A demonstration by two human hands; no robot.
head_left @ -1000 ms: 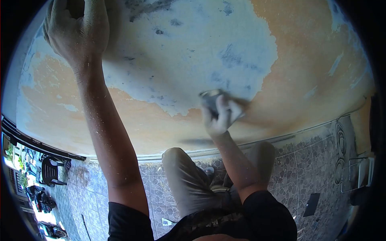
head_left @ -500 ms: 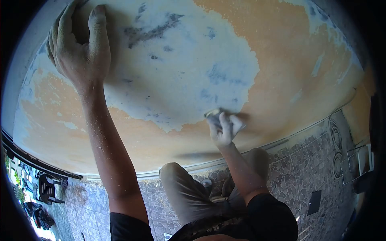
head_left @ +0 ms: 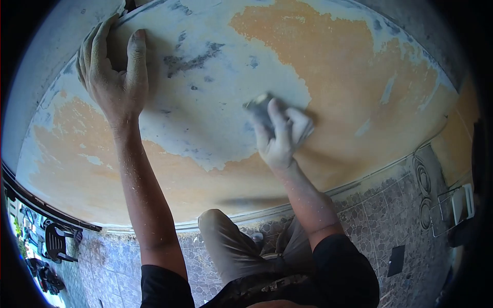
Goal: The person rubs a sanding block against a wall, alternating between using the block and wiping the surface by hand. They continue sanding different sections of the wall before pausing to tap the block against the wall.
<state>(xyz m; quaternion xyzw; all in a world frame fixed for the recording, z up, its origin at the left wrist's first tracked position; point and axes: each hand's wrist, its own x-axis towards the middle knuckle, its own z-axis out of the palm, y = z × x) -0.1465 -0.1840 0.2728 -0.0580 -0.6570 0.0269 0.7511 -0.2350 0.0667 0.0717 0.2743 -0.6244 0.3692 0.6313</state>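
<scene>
A large panel (head_left: 328,66) fills the upper view, with orange areas and a broad whitish patch (head_left: 221,97) marked by dark grey smudges. My left hand (head_left: 115,77) is dusty and rests near the panel's upper left edge, thumb spread away from the fingers and nothing in it. Toward the lower right border of the whitish patch, my right hand (head_left: 282,133) grips a small dark sanding block (head_left: 262,110) with a pale yellowish end. The block is against or very close to the panel; motion blurs its details. Pale dust coats both hands.
Below the panel lies a patterned stone-look floor (head_left: 370,220), with my bent knees (head_left: 221,231) close to the panel's lower edge. A black plastic chair (head_left: 57,241) stands at lower left. Coiled hose or cable (head_left: 423,179) and a white-framed item (head_left: 462,203) are at right.
My right hand has moved upward across the panel with the sanding block. The view has shifted a little, and my left hand stays by the upper left edge.
</scene>
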